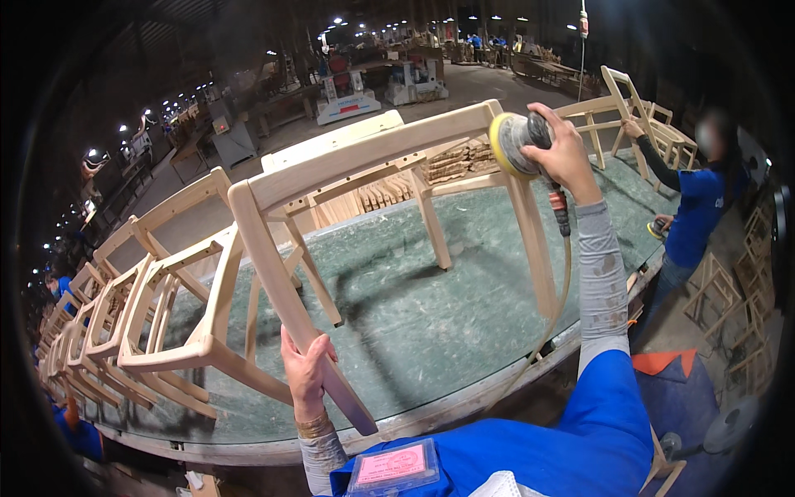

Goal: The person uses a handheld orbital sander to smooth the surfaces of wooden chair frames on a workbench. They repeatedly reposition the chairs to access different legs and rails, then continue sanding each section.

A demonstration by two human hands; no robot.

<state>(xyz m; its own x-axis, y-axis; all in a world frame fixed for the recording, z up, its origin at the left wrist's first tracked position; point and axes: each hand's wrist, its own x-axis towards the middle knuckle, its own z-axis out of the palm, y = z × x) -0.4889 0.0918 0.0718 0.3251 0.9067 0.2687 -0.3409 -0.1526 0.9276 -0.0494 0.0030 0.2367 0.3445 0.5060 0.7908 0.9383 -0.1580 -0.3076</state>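
Before me on the green tabletop (397,331) stands a pale wooden chair frame (373,161), tilted, its long rail crossing the view. My left hand (307,370) is closed around the lower part of its near left leg. My right hand (570,157) grips a round orbital sander (515,145) with a yellow pad edge. The pad stands on edge against the frame's upper right corner, where rail and right leg meet. From the sander an orange-and-black connector (560,207) leads into a thin hose (551,327) running down past the table edge.
More wooden chair frames (178,331) crowd the table at left. Stacked wooden parts (460,161) lie beyond the frame. At right, a co-worker in blue (696,207) handles another chair (633,103) and a second sander (658,227). Unfinished frames (719,294) stand on the floor behind.
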